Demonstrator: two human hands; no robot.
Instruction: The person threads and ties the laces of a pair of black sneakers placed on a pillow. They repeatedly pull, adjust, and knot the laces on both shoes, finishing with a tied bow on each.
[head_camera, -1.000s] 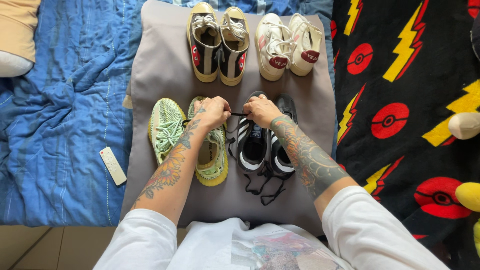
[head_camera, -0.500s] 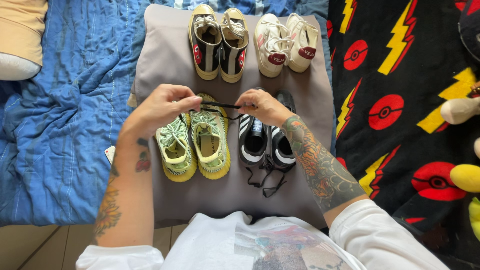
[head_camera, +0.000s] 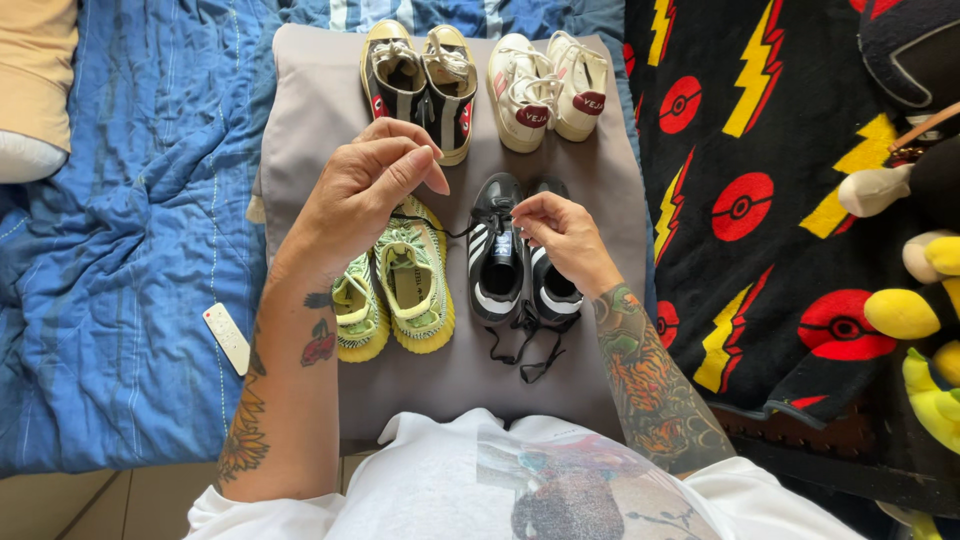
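Note:
Four pairs of shoes lie on a grey pillow (head_camera: 320, 110). My left hand (head_camera: 365, 185) is raised above the yellow-green knit sneakers (head_camera: 400, 290), pinching one end of a thin black lace (head_camera: 455, 231). My right hand (head_camera: 565, 235) hovers over the black sneakers with white stripes (head_camera: 505, 265) and pinches the lace's other end at the shoe's tongue. Loose black lace ends trail off the heels toward me. Behind them sit beige-and-black high-tops (head_camera: 420, 75) and white sneakers with red heel tabs (head_camera: 545, 85).
A rumpled blue bedsheet (head_camera: 120, 250) lies left of the pillow, with a small white remote (head_camera: 227, 338) on it. A black blanket with red circles and yellow bolts (head_camera: 760, 190) covers the right side. Plush toys (head_camera: 915, 270) rest at the far right.
My left hand rose and pulled left, away from my right hand, drawing the black lace out between them. My right hand stays at the black shoes.

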